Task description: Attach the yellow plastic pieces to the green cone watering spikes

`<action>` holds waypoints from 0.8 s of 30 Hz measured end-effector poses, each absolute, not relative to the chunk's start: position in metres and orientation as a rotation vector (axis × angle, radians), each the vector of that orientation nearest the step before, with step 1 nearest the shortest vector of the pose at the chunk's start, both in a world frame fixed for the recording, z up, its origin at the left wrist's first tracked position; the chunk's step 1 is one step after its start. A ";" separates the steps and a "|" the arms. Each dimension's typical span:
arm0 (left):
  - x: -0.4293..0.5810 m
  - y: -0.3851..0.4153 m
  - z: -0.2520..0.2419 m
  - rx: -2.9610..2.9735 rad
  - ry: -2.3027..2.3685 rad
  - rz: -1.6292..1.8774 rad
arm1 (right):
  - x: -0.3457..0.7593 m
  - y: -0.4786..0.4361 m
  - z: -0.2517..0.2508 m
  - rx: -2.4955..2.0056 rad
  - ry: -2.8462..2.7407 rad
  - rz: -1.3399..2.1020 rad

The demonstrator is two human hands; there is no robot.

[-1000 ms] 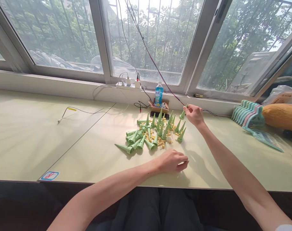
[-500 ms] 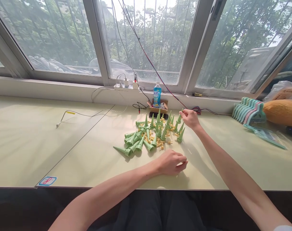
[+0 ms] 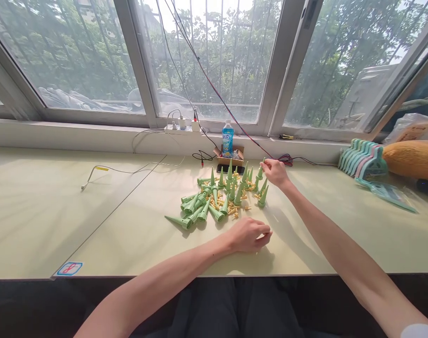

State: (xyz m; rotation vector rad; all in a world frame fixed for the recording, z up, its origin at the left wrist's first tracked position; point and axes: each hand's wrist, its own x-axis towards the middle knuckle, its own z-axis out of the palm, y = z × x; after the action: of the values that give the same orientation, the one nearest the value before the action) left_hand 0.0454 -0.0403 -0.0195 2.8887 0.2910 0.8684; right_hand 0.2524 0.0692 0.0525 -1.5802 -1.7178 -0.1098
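My right hand (image 3: pixel 276 172) is closed in a pinch around the tip of a green plastic watering spike (image 3: pixel 259 173), which stands upright at the right side of a group of similar spikes. Nearer to me, my left hand (image 3: pixel 249 234) rests on the table with its fingers curled together; whether anything is inside them is hidden. Several green spikes lie on their sides in a pile (image 3: pixel 199 206), while others stand point up behind and to the right. Small yellow plastic pieces (image 3: pixel 231 210) are scattered among them.
Behind the spikes are a dark phone (image 3: pixel 231 169), a small cardboard box (image 3: pixel 239 157) and a blue-labelled bottle (image 3: pixel 227 139). Hangers (image 3: pixel 363 159) and a teal item (image 3: pixel 386 193) lie at the right. A thin cable (image 3: pixel 129 171) crosses the left side. The table's front edge is close.
The view has shifted slightly. My right hand keeps its pinch at the spike's tip, and my left hand stays curled on the table. No object has clearly moved.
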 end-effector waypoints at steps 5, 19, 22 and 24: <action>0.045 -0.040 -0.020 2.894 0.296 0.857 | 0.251 0.070 0.053 -1.588 -1.714 -0.119; 0.044 -0.042 -0.016 2.899 0.301 0.853 | 0.233 0.029 0.068 -1.415 -1.537 -0.396; 0.045 -0.043 -0.017 2.903 0.297 0.877 | 0.212 -0.006 0.060 -1.366 -1.685 -0.370; 0.046 -0.043 -0.018 2.910 0.297 0.895 | 0.200 -0.026 0.045 -1.455 -1.852 -0.270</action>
State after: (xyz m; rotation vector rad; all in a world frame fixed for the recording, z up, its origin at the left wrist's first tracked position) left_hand 0.0456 -0.0427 -0.0184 2.9097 0.2968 0.8946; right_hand 0.1999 -0.0265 0.0450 -1.4547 -1.8516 -0.2705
